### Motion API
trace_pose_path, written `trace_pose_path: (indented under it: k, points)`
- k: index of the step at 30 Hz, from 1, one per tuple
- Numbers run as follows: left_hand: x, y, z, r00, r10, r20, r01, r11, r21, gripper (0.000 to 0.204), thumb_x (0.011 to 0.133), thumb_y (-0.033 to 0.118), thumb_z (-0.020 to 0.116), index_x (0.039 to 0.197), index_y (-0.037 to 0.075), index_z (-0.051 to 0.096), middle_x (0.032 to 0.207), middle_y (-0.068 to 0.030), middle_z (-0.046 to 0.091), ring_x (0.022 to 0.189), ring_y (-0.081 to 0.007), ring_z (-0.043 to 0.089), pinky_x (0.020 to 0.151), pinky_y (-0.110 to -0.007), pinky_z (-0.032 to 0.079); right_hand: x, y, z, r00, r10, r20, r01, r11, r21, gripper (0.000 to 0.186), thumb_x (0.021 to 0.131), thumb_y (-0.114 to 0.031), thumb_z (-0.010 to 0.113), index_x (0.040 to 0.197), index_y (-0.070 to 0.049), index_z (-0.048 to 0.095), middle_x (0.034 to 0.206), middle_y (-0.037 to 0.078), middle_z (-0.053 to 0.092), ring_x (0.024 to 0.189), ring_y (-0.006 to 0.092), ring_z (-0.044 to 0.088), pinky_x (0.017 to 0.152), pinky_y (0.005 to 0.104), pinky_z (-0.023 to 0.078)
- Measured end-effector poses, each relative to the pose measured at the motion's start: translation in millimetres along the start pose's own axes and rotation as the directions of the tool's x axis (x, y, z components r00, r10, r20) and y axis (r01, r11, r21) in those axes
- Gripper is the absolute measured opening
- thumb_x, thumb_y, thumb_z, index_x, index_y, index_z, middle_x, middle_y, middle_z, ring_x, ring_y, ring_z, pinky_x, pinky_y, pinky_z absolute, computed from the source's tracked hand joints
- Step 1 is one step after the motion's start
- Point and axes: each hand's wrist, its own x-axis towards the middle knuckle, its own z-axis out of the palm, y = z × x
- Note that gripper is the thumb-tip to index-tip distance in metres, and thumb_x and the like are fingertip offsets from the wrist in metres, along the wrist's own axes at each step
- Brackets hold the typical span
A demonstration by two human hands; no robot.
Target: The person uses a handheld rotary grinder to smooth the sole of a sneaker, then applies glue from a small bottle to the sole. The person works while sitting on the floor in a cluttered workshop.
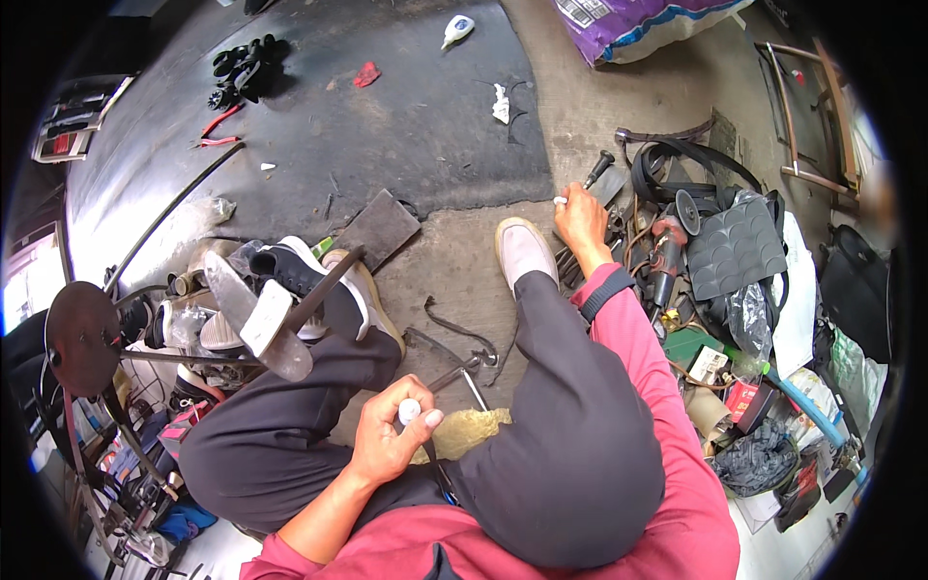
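My left hand is closed round a white-ended handle above my lap. A dark narrow strip runs down from below that hand; whether it belongs to the handle I cannot tell. My right hand reaches forward to the right of my shoe, its fingers curled together. A small white bit shows at its fingertips, but what it grips is hidden. Just beyond it lies a black-handled tool. Between my legs are a yellowish lump, a metal rod and loose black straps.
At the left, a metal shoe stand rises near several shoes. To the right lie a red angle grinder, a black sole sheet and mixed clutter. Ahead on a dark mat are red pliers and a white bottle.
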Motion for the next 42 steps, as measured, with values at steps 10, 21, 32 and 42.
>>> trace_pose_path:
  k: [10, 21, 32, 42]
  points:
    - [-4, -3, 5, 0.998, -0.06, -0.026, 0.058, 0.995, -0.075, 0.021, 0.098, 0.018, 0.075, 0.09, 0.005, 0.06, 0.082, 0.004, 0.05, 0.072, -0.0046, 0.045, 0.064, -0.024, 0.034, -76, 21, 4, 0.979, 0.166, -0.119, -0.114, 0.928, 0.353, 0.037, 0.089, -0.014, 0.074, 0.124, -0.006, 0.065, 0.098, 0.014, 0.073, 0.093, 0.0353, 0.073, 0.082, 0.0483, 0.056]
    - [-4, -9, 4, 0.997, 0.059, -0.044, -0.065, 0.985, -0.158, 0.009, 0.104, 0.013, 0.064, 0.107, 0.006, 0.058, 0.095, 0.0007, 0.056, 0.081, -0.0058, 0.052, 0.07, -0.023, 0.044, -287, 48, 28, 0.946, 0.323, -0.036, -0.247, 0.786, 0.566, 0.025, 0.094, -0.009, 0.068, 0.116, 0.002, 0.07, 0.097, 0.019, 0.077, 0.084, 0.0268, 0.076, 0.078, 0.038, 0.058]
    - [-12, -3, 14, 0.99, 0.126, -0.059, -0.135, 0.973, -0.189, 0.011, 0.104, 0.009, 0.066, 0.101, 0.011, 0.055, 0.091, 0.0059, 0.052, 0.078, -0.0035, 0.049, 0.071, -0.02, 0.041, -272, 35, 7, 0.904, 0.421, 0.073, -0.305, 0.516, 0.8, 0.022, 0.097, -0.009, 0.061, 0.113, 0.0, 0.073, 0.083, 0.017, 0.076, 0.078, 0.0299, 0.076, 0.073, 0.0406, 0.058]
    - [-3, -1, 13, 0.983, 0.132, -0.125, -0.145, 0.983, -0.108, 0.015, 0.104, 0.015, 0.066, 0.1, 0.006, 0.055, 0.091, -0.0039, 0.055, 0.081, -0.0134, 0.052, 0.073, -0.028, 0.045, -81, 94, 40, 0.779, 0.615, -0.124, -0.363, 0.603, 0.711, 0.025, 0.09, -0.012, 0.066, 0.107, 0.004, 0.074, 0.086, 0.022, 0.077, 0.074, 0.0352, 0.075, 0.073, 0.0446, 0.06]
